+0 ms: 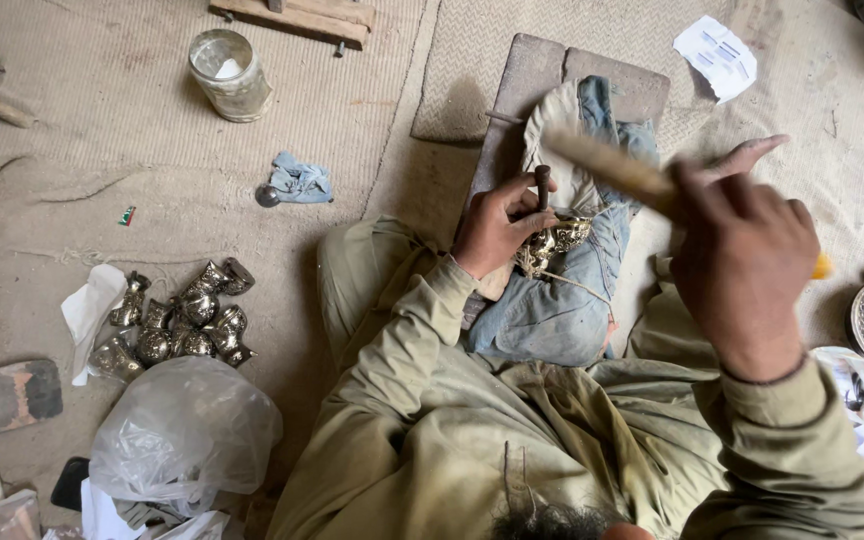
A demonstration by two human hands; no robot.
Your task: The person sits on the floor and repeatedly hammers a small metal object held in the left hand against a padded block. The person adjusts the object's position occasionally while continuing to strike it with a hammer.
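You are mid-strike: your left hand [497, 225] grips the punch [542, 185] on the brass piece [557, 240]; your right hand [742, 250] clasps the raised hammer [612, 170]. Next, bring it down squarely.

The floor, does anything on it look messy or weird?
Yes. A heap of shiny metal pieces lies jumbled by a crumpled plastic bag. A blue rag and a loose paper are strewn about. Nothing looks broken.

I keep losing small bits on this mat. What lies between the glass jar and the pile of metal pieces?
In the head view, the mat between the glass jar and the pile of metal pieces is mostly bare; only a tiny green-and-red scrap lies there.
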